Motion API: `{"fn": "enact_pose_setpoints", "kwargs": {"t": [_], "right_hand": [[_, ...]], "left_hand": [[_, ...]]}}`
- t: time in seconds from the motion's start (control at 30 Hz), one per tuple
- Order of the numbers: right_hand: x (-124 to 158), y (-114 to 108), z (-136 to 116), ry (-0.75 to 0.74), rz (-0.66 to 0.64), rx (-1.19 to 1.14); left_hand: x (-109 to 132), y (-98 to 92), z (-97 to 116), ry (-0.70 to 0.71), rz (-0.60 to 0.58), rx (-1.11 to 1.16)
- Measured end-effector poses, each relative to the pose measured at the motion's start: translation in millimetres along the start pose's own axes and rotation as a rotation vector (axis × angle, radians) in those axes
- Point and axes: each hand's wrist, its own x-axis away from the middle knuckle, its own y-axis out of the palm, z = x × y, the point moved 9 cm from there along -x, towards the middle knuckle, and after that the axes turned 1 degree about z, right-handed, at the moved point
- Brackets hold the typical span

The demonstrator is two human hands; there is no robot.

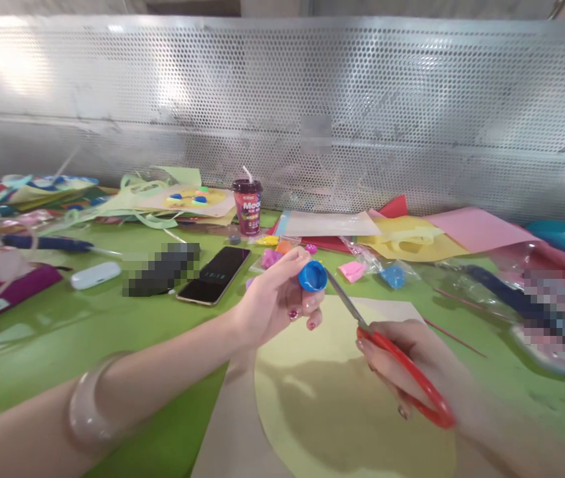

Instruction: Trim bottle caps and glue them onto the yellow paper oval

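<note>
Blue cap, red scissors — contact unclear, yellow disc cropped below

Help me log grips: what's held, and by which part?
The left hand holds a blue cap-like piece by its side; the right hand holds scissors by their red handles.

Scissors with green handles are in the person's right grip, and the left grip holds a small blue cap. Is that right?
Not quite: the head view shows that the scissors have red handles, not green ones. They are indeed in the person's right grip, and the left grip does hold a small blue cap.
</note>
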Motion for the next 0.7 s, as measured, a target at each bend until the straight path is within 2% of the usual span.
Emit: {"fn": "enact_pose_setpoints", "kwargs": {"t": [0.1, 0.17, 0.3, 0.37, 0.53, 0.63, 0.7], "right_hand": [[2, 5, 1, 0.062, -0.052, -0.073], [2, 2, 0, 0.050, -0.028, -0.040], [-3, -9, -7, -0.109, 0.039, 0.219], [-4, -17, -13, -0.224, 0.143, 0.454], [11, -32, -38, -0.489, 0.582, 1.034], [19, -28, -45, -0.587, 0.704, 1.191], [22, -30, -46, -0.586, 0.736, 1.170]], "left_hand": [[0, -0.8, -1, -0.013, 0.009, 0.011], [0, -1.2, -2, -0.010, 0.025, 0.003], [1, -1.1, -3, 0.015, 0.048, -0.040], [2, -0.5, -3, 0.023, 0.043, -0.070], [0, -5.6, -7, 0.027, 0.060, -0.108], [-1, -6.1, -7, 0.055, 0.045, -0.123], [-1, -5.6, -7, 0.067, 0.043, -0.133]]}}
